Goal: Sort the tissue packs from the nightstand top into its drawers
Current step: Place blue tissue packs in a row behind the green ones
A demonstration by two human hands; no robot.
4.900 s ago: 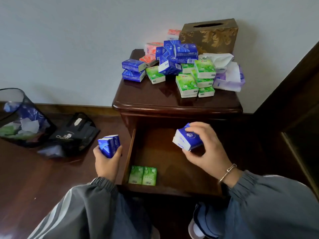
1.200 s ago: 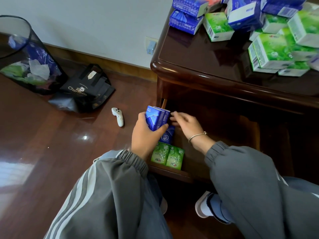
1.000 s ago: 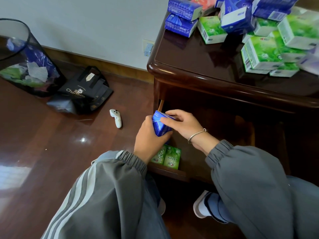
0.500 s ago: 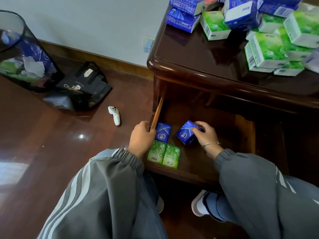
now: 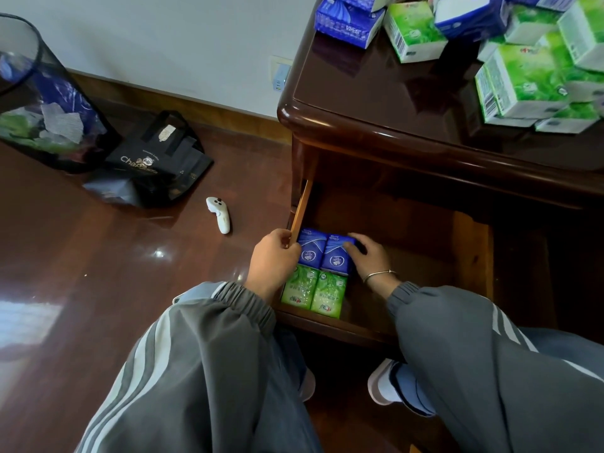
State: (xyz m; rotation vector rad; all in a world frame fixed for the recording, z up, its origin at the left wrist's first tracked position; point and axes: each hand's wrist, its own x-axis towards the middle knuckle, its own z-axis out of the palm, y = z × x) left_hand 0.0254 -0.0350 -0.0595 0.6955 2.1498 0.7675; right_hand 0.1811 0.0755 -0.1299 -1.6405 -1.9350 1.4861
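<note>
Since half a second ago the right blue pack (image 5: 336, 256) has come down from its tilt in my right hand (image 5: 369, 256) and now lies flat in the drawer (image 5: 327, 325), side by side with the left blue pack (image 5: 310, 251) and touching it. Both lie face up, their long axes running from the drawer's front toward its back, up the frame and leaning a little right, logos at the near end. Their near ends butt against two green packs (image 5: 299, 287), which lie the same way in the drawer's front left corner.

My left hand (image 5: 273, 256) sits at the drawer's left wall, fingers curled over the wall's top edge, tips against the left blue pack's side. My right hand reaches in from the lower right, palm down, bracelet at the wrist, fingers bent over the right blue pack's far right corner, holding it.

More packs (image 5: 523, 80), blue and green, are heaped on the nightstand (image 5: 376, 103) at the upper right of the frame.
</note>
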